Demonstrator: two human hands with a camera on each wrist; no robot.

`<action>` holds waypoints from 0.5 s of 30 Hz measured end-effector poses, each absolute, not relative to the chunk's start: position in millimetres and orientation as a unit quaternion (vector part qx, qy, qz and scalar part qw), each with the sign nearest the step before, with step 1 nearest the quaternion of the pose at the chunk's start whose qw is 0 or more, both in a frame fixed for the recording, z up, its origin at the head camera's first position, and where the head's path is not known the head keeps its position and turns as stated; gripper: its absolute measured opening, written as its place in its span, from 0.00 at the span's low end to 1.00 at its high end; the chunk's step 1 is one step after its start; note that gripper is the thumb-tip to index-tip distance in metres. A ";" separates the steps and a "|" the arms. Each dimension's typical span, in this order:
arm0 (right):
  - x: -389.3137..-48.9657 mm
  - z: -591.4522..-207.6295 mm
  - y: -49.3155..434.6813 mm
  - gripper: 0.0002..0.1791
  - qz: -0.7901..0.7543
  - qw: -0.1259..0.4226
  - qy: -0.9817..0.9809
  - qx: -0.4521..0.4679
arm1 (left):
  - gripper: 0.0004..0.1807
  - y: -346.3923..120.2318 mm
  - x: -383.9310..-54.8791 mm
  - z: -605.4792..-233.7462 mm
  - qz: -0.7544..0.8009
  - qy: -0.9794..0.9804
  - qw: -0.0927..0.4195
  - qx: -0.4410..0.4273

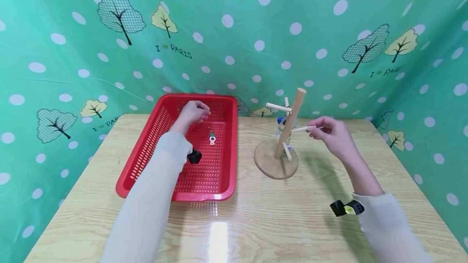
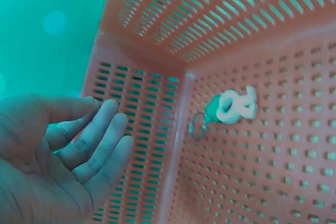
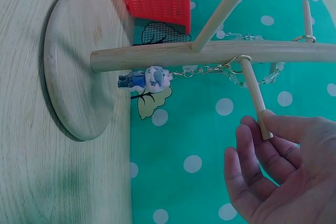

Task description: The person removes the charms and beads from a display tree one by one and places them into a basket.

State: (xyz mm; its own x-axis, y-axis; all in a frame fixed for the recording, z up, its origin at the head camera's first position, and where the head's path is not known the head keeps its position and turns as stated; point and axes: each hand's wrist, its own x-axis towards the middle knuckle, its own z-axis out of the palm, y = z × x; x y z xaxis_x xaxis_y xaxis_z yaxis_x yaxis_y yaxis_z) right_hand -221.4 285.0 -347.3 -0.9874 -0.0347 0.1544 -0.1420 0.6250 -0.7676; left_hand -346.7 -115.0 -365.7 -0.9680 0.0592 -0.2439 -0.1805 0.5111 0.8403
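Left hand [image 1: 195,113] is over the far part of the red plastic basket [image 1: 232,157] – fingers loosely bent and side by side, thumb tip close to the index finger, empty; can't tell if those two touch. Nearest thing to it: white figure keychain [image 1: 213,139] with a green top, lying on the basket floor, its metal ring pointing toward the hand in the left wrist view

Right hand [image 1: 327,131] pinches the free end of a wooden peg [image 3: 254,95] between thumb and fingers, other fingers curved below. Peg sticks out of the tilted-looking post of the wooden peg stand [image 1: 289,125], right of the basket. A gold ring sits around that peg near the post; chain from there runs to a blue-dressed figurine keychain [image 3: 149,78], hanging beside the post above the round base [image 1: 268,165]. Clear bead strand [image 3: 270,78] behind the post, another ring around an upper peg

Stand and basket both on the wood-grain table [image 1: 263,222] – green dotted cloth [image 1: 234,44] behind
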 end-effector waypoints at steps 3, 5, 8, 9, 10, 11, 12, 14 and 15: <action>-221.5 -347.7 284.9 0.14 0.430 0.060 -0.900 0.049 | 0.15 -113.2 -343.9 -359.9 0.498 0.859 0.115 -0.030; -221.6 -347.8 284.8 0.14 0.430 0.060 -0.900 0.049 | 0.15 -111.7 -342.6 -356.3 0.501 0.858 0.110 -0.025; -221.5 -347.9 284.8 0.15 0.431 0.060 -0.899 0.051 | 0.15 -108.1 -341.0 -350.5 0.511 0.853 0.104 -0.014; -221.4 -347.9 284.9 0.15 0.431 0.060 -0.899 0.051 | 0.15 -106.6 -340.4 -348.4 0.513 0.853 0.102 -0.012; -221.3 -347.9 285.0 0.15 0.431 0.060 -0.899 0.052 | 0.15 -105.2 -339.9 -346.4 0.514 0.852 0.101 -0.009; -221.2 -347.9 285.1 0.15 0.431 0.060 -0.899 0.052 | 0.15 -103.6 -339.3 -344.4 0.518 0.850 0.100 -0.006; -221.0 -347.9 285.2 0.15 0.432 0.060 -0.899 0.051 | 0.15 -101.9 -338.8 -342.6 0.522 0.847 0.099 -0.004; -220.7 -348.0 285.2 0.16 0.433 0.061 -0.898 0.051 | 0.14 -99.1 -337.6 -339.3 0.530 0.842 0.099 -0.002; -220.6 -348.0 285.2 0.16 0.433 0.061 -0.898 0.051 | 0.14 -97.9 -337.1 -337.8 0.534 0.840 0.099 -0.001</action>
State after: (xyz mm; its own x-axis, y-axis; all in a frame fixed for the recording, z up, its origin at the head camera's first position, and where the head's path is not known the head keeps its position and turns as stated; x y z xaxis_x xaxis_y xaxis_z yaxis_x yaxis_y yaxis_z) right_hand -220.6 285.2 -348.0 -0.9874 -0.0387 0.1533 -0.1440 0.6201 -0.7712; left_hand -337.1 -97.9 -337.8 -0.9803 0.1042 -0.1680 -0.1079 0.4304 0.8962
